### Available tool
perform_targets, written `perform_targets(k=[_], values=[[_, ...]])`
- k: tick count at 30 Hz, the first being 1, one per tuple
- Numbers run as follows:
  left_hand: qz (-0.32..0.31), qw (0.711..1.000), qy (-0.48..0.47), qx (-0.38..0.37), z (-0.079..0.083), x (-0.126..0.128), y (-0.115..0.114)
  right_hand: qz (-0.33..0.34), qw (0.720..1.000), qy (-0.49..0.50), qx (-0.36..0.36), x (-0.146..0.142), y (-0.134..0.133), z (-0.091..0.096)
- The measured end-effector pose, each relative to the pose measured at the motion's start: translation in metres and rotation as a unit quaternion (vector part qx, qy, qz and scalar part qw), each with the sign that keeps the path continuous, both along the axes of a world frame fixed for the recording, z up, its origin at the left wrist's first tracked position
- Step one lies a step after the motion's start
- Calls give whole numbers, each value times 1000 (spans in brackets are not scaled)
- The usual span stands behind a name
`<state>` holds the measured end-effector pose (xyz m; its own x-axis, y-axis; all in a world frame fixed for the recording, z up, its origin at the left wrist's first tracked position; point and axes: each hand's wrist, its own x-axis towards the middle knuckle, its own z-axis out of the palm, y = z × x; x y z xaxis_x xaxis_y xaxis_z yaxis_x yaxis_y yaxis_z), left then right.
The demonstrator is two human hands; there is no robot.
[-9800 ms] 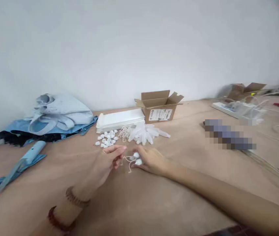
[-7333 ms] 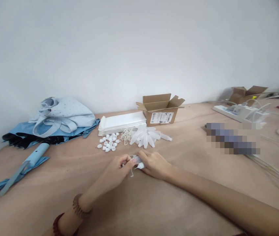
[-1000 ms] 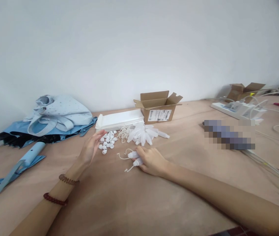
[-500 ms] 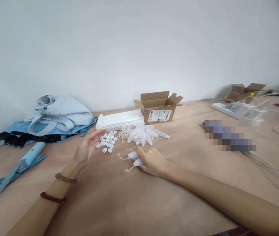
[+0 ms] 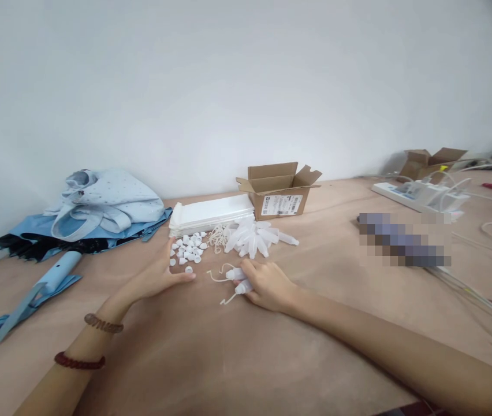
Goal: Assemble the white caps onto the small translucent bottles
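Beside caps point(image 5: 189, 249), left hand point(image 5: 158, 275), wide tabletop point(image 5: 220, 352) foreground

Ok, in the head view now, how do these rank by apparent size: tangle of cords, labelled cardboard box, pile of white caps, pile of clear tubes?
Largest to smallest, as they look:
1. Labelled cardboard box
2. Pile of clear tubes
3. Pile of white caps
4. Tangle of cords

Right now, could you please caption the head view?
Right hand grips two translucent plastic bottles; open left hand beside small white caps.
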<state>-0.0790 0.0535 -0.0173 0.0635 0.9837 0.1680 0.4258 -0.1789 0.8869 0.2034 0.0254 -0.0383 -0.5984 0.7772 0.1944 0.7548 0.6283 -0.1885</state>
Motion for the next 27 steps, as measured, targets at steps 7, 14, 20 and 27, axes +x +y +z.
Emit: perform_targets(k=[7,14,20,27], values=[[52,995,80,39,-22,17,3,10,1000,0,7,1,1,0],[77,987,137,43,-21,30,3,2,1000,0,4,1,-1,0],[110,978,141,110,-3,46,-12,13,1000,20,13,1,0,-1],[-86,996,-28,-14,-10,84,-44,34,997,41,47,3,1,-3]])
